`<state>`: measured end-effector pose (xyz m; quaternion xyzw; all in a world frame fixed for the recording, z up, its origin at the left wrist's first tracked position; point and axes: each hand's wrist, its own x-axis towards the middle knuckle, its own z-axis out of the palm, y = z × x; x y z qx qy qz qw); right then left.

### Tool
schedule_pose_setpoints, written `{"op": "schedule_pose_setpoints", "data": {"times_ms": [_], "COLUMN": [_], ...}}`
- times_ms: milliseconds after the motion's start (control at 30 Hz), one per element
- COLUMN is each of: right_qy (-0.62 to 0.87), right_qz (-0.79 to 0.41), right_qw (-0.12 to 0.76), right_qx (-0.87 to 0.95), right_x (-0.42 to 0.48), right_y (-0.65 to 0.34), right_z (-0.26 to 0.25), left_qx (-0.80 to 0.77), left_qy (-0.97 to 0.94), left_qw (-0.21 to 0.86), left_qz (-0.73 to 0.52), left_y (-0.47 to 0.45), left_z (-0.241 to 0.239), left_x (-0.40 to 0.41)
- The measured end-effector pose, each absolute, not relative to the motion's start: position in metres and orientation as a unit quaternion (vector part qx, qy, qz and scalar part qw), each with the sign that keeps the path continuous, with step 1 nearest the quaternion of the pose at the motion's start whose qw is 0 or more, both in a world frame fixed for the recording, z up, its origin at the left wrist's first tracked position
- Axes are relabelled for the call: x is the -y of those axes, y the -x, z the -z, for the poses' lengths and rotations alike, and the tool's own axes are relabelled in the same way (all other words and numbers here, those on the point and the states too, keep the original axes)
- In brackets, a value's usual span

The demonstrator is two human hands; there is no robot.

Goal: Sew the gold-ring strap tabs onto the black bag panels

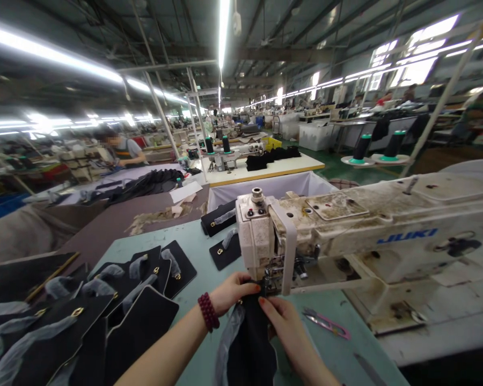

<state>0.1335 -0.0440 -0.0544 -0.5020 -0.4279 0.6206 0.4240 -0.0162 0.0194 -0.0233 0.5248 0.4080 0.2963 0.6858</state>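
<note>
A black fabric panel (pixel 254 343) hangs down toward me from under the needle area of a white, oil-stained sewing machine (pixel 257 230). Along its left side runs a strip of translucent plastic wrap (pixel 228 338), with a small gold fitting near the top. My left hand (pixel 231 292) pinches the panel's upper left edge close to the presser foot. On the opposite side, my right hand (pixel 282 319) grips the panel's right edge, thumb on top. The panel's far end is hidden behind the machine head.
Pink-handled thread snips (pixel 327 323) lie right of my right hand. More black panels (pixel 140 321) with plastic-wrapped straps and gold buckles are piled at left. Two black panels (pixel 225 249) sit behind the machine head. Thread cones (pixel 362 147) stand at right; a person (pixel 123 150) works at far left.
</note>
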Motion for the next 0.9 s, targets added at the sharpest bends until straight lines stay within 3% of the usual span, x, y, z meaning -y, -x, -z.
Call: {"op": "schedule_pose_setpoints", "data": {"times_ms": [600,900], "right_qy": [0.518,0.49], "right_qz": [-0.598,-0.56], "right_qw": [0.355,0.293], "right_qx": [0.498,0.6], "right_x": [0.024,0.054], "right_y": [-0.155,-0.177], "right_z": [0.055,0.041], "left_qx": [-0.465,-0.524], "left_qy": [-0.433,-0.459], "left_qw": [0.678,0.57], "left_qz": [-0.37,-0.436], "left_y": [0.0,0.029], "left_z": [0.027,0.044], "left_x": [0.002,0.017]}}
